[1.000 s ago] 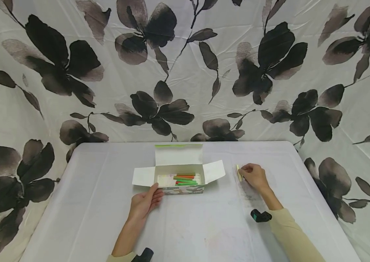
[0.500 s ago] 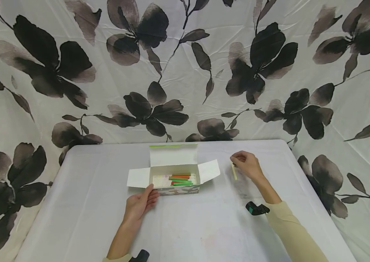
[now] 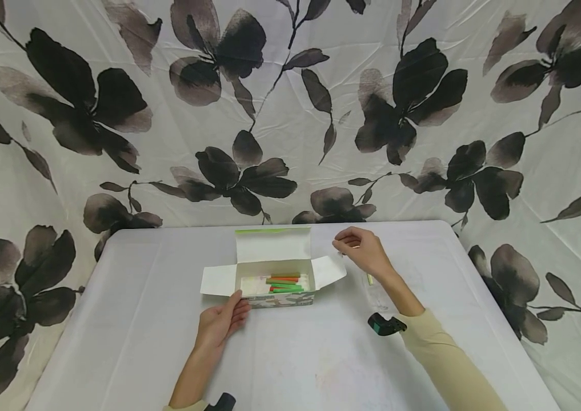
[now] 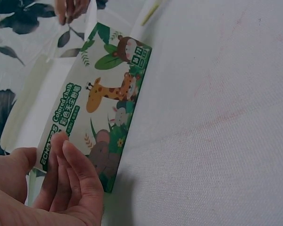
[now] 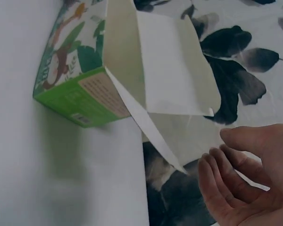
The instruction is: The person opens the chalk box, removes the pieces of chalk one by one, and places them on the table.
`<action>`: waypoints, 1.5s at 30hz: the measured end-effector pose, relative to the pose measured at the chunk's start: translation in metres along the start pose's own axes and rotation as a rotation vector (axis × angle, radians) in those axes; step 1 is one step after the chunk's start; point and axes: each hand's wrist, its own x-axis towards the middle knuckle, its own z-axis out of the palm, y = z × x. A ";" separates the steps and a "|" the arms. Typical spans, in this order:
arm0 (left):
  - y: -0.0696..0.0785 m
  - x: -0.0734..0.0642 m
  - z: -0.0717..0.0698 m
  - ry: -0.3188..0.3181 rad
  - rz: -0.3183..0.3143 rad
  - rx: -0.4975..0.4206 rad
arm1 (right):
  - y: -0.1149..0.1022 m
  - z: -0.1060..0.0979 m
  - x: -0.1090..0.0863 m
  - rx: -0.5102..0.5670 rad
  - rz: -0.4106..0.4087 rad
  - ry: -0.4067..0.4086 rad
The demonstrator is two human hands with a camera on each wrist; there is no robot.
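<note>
A chalk box (image 3: 280, 299), printed with animals and the words "Colored chalk", stands with its lid and side flaps folded out. Several green, red, orange and brown chalk sticks (image 3: 285, 282) lie inside. My left hand (image 3: 220, 319) grips the box's front left corner, thumb at the rim and fingers along the printed front. Over the right flap (image 3: 328, 271) hovers my right hand (image 3: 364, 254), fingers bent toward the thumb. In the right wrist view no chalk shows at its fingertips (image 5: 212, 153); whether something is hidden in the pinch I cannot tell. A yellow chalk stick (image 3: 370, 279) lies right of the box.
A clear plastic piece (image 3: 379, 299) lies around the yellow stick, below the right wrist. White cloth covers the table (image 3: 290, 354), with faint reddish marks near the front. A floral curtain (image 3: 290, 114) hangs close behind the table's back edge.
My right hand has moved left from beside the yellow chalk stick to above the box's right flap. My left hand stays on the box. The head view has shifted slightly.
</note>
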 end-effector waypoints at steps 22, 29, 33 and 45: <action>0.000 0.000 -0.004 0.010 0.008 -0.020 | -0.018 0.073 0.011 -0.018 -0.240 -0.326; 0.001 0.000 -0.002 0.011 0.015 -0.029 | -0.019 0.090 0.013 -0.086 -0.255 -0.424; 0.001 0.000 -0.001 0.013 0.015 -0.040 | -0.020 0.101 0.013 -0.160 -0.275 -0.478; -0.002 0.000 0.000 0.005 0.019 -0.043 | -0.029 0.122 0.012 -0.324 -0.223 -0.507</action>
